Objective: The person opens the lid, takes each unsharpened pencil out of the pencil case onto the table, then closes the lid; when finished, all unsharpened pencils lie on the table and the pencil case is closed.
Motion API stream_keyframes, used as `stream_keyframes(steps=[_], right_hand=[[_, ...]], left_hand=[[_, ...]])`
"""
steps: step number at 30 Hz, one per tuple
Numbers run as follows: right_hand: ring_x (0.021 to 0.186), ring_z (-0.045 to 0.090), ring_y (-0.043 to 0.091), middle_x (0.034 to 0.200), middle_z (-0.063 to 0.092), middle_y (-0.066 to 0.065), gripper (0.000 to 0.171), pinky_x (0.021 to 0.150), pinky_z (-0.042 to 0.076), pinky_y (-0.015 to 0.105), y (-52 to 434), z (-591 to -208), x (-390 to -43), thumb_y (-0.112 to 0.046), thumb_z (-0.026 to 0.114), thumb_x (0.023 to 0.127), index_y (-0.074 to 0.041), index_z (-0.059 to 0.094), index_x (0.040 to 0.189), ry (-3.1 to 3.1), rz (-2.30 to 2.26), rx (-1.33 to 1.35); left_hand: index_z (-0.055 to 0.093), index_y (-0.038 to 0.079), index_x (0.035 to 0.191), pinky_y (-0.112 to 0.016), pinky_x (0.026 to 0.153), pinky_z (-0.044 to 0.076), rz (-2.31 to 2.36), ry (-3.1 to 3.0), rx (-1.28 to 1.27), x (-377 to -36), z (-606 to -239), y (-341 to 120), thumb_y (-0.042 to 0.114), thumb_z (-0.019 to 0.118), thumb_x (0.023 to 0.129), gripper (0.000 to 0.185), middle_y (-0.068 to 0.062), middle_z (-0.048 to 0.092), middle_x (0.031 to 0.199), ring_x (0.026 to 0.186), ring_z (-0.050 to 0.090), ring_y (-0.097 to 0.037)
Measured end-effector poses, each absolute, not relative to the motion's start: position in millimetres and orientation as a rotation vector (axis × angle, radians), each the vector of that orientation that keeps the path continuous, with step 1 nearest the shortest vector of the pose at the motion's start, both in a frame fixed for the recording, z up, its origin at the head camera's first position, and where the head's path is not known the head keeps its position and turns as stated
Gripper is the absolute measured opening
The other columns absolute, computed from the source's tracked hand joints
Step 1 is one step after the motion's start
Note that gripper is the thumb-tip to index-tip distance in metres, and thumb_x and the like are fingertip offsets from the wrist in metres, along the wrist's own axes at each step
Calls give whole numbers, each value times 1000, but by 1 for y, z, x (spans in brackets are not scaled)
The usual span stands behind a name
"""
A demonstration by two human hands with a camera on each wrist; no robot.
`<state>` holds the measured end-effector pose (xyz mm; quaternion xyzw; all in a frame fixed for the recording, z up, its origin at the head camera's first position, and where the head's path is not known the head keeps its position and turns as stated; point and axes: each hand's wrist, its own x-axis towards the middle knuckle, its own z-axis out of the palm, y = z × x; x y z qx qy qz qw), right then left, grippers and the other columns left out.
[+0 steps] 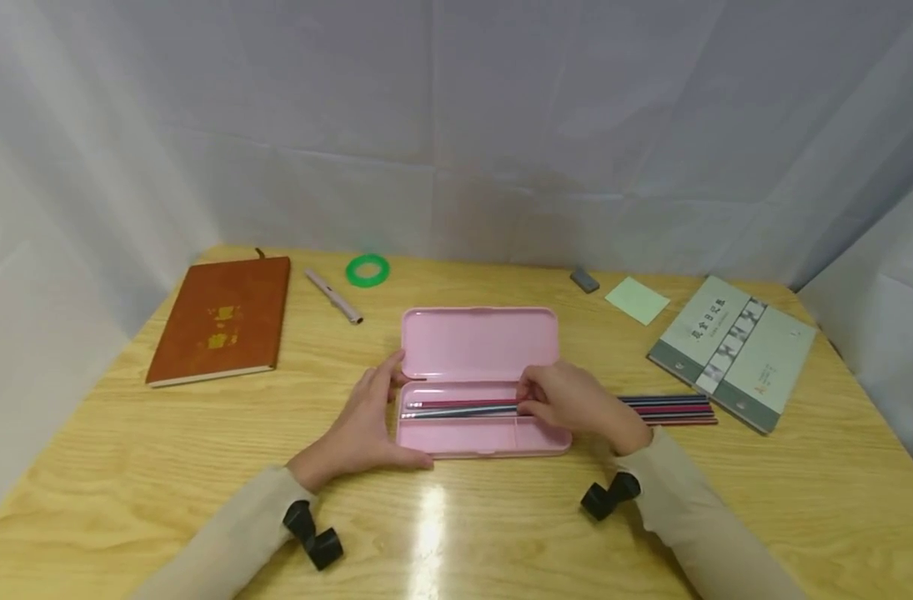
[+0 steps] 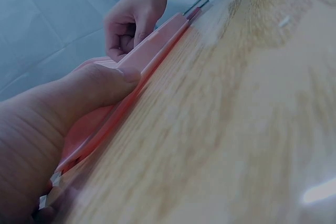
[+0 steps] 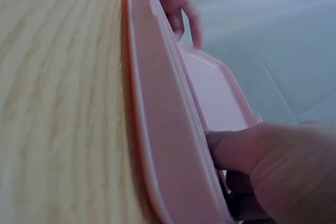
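An open pink pencil case [image 1: 457, 438] lies on the table with its lid [image 1: 480, 342] folded back. My left hand [image 1: 358, 429] grips the case's left end, thumb along the front wall and fingers behind, as the left wrist view shows. Inside the long rear compartment lie a red pencil and dark ones [image 1: 456, 410]. Over the right part of the case, my right hand [image 1: 569, 400] reaches in with curled fingers and pinches these pencils; its fingertips are partly hidden by the case wall in the right wrist view. More pencils [image 1: 674, 409] lie on the table beyond the right wrist.
A brown notebook [image 1: 223, 317], a pale pen [image 1: 333, 296] and a green tape ring [image 1: 368, 271] lie at the left and back. Toward the right are a grey eraser [image 1: 584, 280], a green paper pad [image 1: 637, 300] and a grey-green notebook [image 1: 734, 350]. White curtain hangs behind.
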<state>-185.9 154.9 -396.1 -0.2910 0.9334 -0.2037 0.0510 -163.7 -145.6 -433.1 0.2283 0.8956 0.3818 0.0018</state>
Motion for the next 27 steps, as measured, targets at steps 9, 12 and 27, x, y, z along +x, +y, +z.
stream_keyframes(steps=[9, 12, 27], right_hand=[[51, 32, -2, 58, 42, -11, 6, 49, 31, 19, 177, -405, -164, -13, 69, 89, -12, 67, 94, 2969, -912, -998], [50, 29, -5, 57, 40, -13, 9, 47, 30, 18, 194, -406, -154, -7, 69, 87, -13, 67, 94, 3064, -984, -1038], [49, 30, -4, 57, 38, -15, 17, 46, 26, 14, 324, -436, -98, 0, 73, 81, -13, 66, 89, 3366, -853, -552]], left_hand=[[17, 4, 152, -39, 89, 43, 1198, 2815, 712, -163, -433, -146, 46, 94, 46, 137, -6, 49, 124, 105, 46, -21], [17, 4, 152, -38, 89, 43, 1193, 2818, 716, -164, -434, -145, 46, 94, 46, 137, -5, 49, 124, 104, 46, -20], [17, 5, 152, -37, 86, 43, 1185, 2819, 723, -164, -433, -144, 47, 93, 47, 136, -5, 47, 124, 103, 45, -20]])
